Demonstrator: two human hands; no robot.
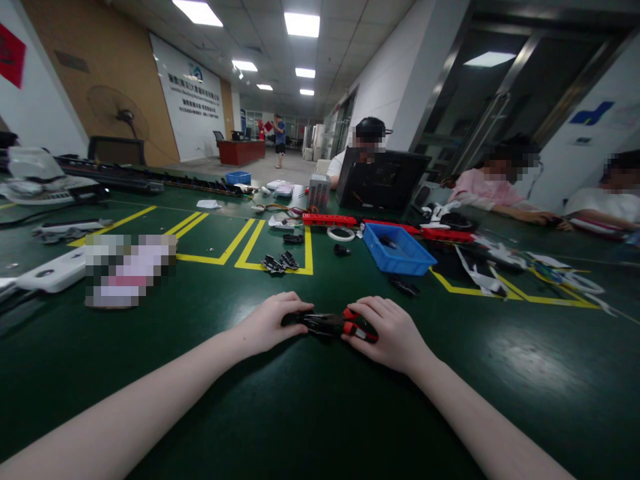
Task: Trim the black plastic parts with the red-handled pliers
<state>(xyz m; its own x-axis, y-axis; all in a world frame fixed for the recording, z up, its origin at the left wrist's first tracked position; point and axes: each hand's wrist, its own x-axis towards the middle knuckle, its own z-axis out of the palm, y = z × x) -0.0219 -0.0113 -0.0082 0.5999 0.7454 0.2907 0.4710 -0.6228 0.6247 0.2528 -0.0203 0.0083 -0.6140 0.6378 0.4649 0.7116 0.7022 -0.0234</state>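
1. Head view: your left hand (pixel 274 321) pinches a black part (pixel 294 320) between thumb and fingers; your right hand (pixel 397 331) curls its fingers around the handles of red pliers (pixel 355 329), centered before you at the green table (pixel 320 400).
2. The pliers likely handle stiff and fairly heavy, best held by their grippy handles. The black part looks light, rigid, perhaps brittle; take its outer end, away from the jaws.
3. Counted: one pair of pliers, one held part, five loose black pieces (pixel 293 239) outside two blue bins (pixel 407 262).
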